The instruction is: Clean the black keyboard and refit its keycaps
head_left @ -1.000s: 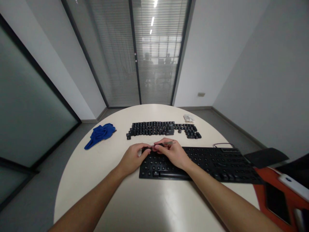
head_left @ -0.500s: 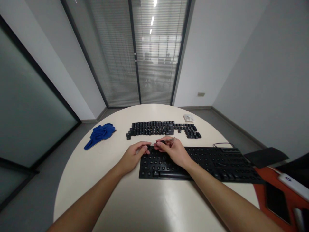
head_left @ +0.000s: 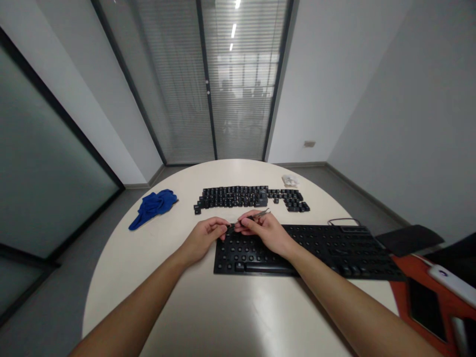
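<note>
A black keyboard (head_left: 323, 250) lies across the table, and many of its key positions on the left part are bare of keycaps. My right hand (head_left: 265, 232) is over its upper left area, with the fingers closed on a slim tool (head_left: 262, 213) that has a dark body and a thin metal end sticking out behind the hand. The tool's exact kind does not show. At the keyboard's upper left corner, my left hand (head_left: 205, 238) is pinched close to the right fingertips; whatever it holds is too small to make out. Beyond both hands, loose black keycaps (head_left: 234, 197) stand in rows.
A crumpled blue cloth (head_left: 154, 206) lies at the left. A clear bag with white contents (head_left: 290, 180) rests at the back right. Near the right edge are a cable (head_left: 344, 220), an orange-red surface (head_left: 403, 287), a dark phone (head_left: 426, 308) and a white device (head_left: 454, 286).
My right hand has shifted slightly with the tool, and its fingertips have come lower, closer to the keyboard's corner. The left hand stays pinched in nearly the same place.
</note>
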Tool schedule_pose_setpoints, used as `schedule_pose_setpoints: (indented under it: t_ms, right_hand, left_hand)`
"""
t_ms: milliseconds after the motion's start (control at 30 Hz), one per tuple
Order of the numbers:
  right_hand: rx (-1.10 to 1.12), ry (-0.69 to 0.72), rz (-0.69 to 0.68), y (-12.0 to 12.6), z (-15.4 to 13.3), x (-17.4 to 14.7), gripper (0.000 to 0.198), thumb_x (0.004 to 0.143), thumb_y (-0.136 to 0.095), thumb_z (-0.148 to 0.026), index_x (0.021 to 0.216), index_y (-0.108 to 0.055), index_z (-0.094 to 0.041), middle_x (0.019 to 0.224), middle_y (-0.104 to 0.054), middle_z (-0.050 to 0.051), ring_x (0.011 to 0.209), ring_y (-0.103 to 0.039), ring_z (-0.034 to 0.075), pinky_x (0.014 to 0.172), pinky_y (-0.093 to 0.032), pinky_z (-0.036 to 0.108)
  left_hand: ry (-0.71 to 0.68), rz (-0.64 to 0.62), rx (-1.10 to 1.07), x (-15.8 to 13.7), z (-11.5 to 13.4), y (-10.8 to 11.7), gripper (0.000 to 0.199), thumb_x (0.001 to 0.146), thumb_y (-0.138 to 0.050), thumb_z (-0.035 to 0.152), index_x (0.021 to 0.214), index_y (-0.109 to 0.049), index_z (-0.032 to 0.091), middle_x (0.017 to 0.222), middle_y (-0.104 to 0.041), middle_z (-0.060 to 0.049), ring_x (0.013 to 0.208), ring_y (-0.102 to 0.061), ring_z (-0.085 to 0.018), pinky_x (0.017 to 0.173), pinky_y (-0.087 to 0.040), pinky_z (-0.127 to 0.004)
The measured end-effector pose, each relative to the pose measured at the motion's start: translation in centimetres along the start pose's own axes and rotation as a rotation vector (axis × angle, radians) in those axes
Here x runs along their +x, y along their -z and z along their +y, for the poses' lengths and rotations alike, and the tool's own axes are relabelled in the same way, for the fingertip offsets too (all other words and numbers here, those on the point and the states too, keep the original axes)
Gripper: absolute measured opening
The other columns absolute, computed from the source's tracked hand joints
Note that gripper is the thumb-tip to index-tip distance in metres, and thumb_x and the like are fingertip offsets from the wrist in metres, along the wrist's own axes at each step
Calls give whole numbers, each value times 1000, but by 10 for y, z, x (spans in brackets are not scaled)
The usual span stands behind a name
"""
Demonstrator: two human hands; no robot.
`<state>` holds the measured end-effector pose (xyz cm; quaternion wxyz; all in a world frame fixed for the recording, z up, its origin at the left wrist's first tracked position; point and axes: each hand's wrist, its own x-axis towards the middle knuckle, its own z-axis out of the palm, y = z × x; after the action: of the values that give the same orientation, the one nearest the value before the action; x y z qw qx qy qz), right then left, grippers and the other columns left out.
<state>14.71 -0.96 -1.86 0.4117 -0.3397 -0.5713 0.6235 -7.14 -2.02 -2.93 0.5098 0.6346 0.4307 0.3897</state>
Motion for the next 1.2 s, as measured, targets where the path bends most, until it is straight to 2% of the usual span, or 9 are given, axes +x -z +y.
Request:
schedule_pose_setpoints:
  t_ms: [267, 467, 600, 800, 1000, 1100, 1200]
  right_hand:
    - [53, -24, -22, -1, -2, -2, 33, 79, -77, -45, 94, -67, -17, 85, -77, 5, 85, -75, 16, 79, -60, 28]
    - [113, -27, -17, -5, -4, -3, 34, 78, -78, -45, 94, -68, -17, 86, -77, 5, 84, -76, 17, 79, -61, 28]
    - [183, -90, 17, -5, -5, -3, 36, 76, -80, -45, 95, -67, -17, 87, -77, 5, 82, -76, 14, 71, -61, 20]
    - [264, -124, 80, -1, -3, -1, 35, 77, -81, -43, 96, -67, -17, 91, -77, 5, 79, -75, 12, 67, -60, 14]
    - [314, -166, 91, -2, -5, 0, 35, 78, -80, -41, 99, -64, -18, 89, -76, 4, 75, -75, 10, 66, -60, 13]
    - [169, -195, 110, -2, -4, 2, 34, 82, -75, -46, 94, -64, -17, 88, -76, 5, 71, -74, 10, 61, -58, 14]
    - [-157, -236, 133, 0, -5, 1, 45, 88, -63, -57, 75, -62, -14, 67, -71, 5, 50, -66, 9, 45, -50, 16]
  left_hand:
    - [18, 11, -44, -2, 3, -5, 39, 83, -66, 51, 95, -65, 15, 74, -59, 0, 71, -50, -16, 69, -39, -28]
    - [-38, -29, -160, -4, 4, -4, 43, 85, -65, 58, 92, -67, 15, 85, -62, -2, 85, -52, -18, 82, -37, -29]
    - [26, -72, -299, -6, 2, -6, 49, 83, -66, 61, 96, -68, 14, 79, -60, -2, 76, -50, -16, 76, -37, -28]
    - [48, -80, -384, -4, -6, -6, 47, 83, -73, 50, 113, -66, 16, 85, -64, -3, 76, -54, -14, 73, -40, -27]
    - [23, -43, -359, -4, 0, -9, 48, 78, -77, 53, 104, -65, 14, 81, -66, -4, 75, -59, -15, 67, -44, -26]
    - [45, -12, -323, -3, 3, -10, 50, 75, -78, 54, 102, -63, 14, 78, -67, -4, 73, -62, -15, 67, -48, -27]
    - [65, 59, -302, -1, 2, -10, 49, 74, -79, 52, 100, -63, 14, 83, -69, -5, 75, -65, -16, 72, -51, -28]
